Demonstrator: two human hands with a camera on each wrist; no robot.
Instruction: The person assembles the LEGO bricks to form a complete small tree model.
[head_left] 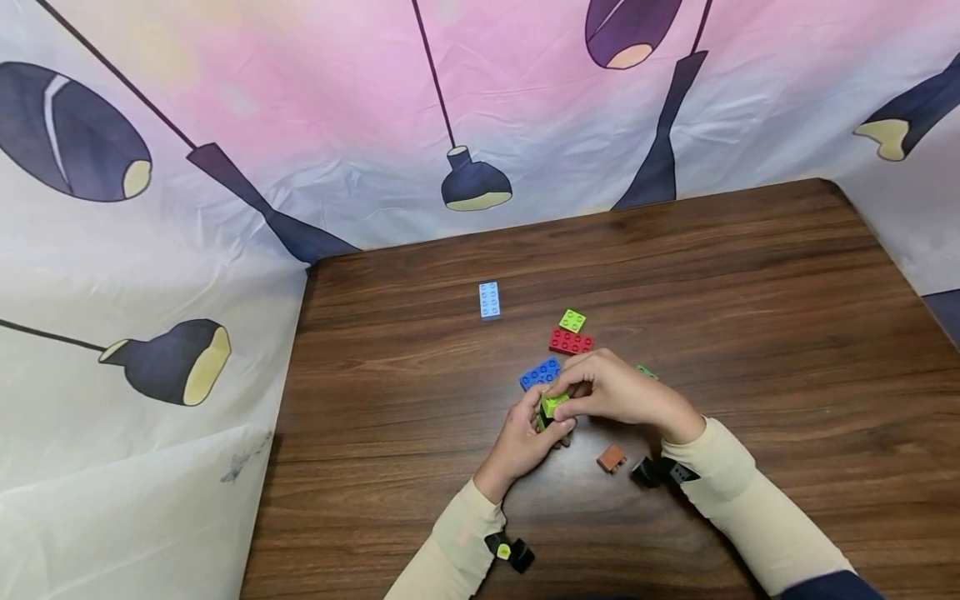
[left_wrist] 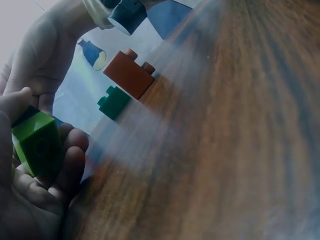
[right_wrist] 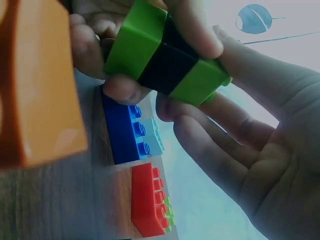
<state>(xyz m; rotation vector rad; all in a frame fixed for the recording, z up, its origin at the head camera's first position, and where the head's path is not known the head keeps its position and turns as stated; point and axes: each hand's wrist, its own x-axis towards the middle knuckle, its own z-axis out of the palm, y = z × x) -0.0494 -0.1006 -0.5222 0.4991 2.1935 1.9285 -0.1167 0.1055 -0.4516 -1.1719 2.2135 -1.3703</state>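
Note:
Both hands meet on a small stack of toy building bricks (head_left: 555, 404). In the right wrist view it shows as a dark brick (right_wrist: 168, 61) between two lime green bricks. My left hand (head_left: 523, 437) holds the lower end, fingers curled around the green brick (left_wrist: 41, 142). From above, my right hand (head_left: 618, 392) pinches the other end between thumb and fingers. A blue brick (head_left: 537, 375) lies just beyond the hands. Nearer the right wrist rests an orange-brown brick (head_left: 611, 457), looming large in the right wrist view.
Behind the blue brick lie a red brick (head_left: 572, 342) and a flat lime green brick (head_left: 572, 320). Farther back is a light blue brick (head_left: 489, 300). A darker green brick (left_wrist: 114, 102) is partly hidden by the right arm in the head view. Patterned cloth (head_left: 375, 183) borders the wooden table (head_left: 390, 375).

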